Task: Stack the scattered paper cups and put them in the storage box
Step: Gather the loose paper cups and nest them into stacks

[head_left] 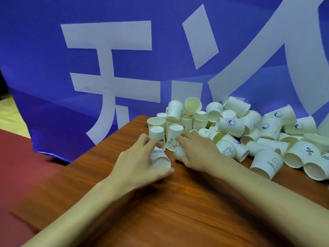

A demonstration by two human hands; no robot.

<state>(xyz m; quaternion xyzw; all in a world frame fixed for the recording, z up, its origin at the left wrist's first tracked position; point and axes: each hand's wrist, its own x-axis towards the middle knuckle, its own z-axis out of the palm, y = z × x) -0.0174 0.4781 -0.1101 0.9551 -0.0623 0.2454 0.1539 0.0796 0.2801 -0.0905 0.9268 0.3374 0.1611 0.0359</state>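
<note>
A heap of white printed paper cups [249, 129] covers the far right of the wooden table [169, 207]. My left hand [140, 163] grips a cup [161, 160] lying on its side, its mouth facing me. My right hand [197, 150] curls round another sideways cup [179, 151] just to the right. Two upside-down cups [175, 136] stand right behind my fingers. No storage box is in view.
A blue banner [124, 59] with large white characters hangs behind the table, close against the heap. The table's left edge runs diagonally, with red floor [21, 166] beyond it. Bare wood lies between my forearms and the near edge.
</note>
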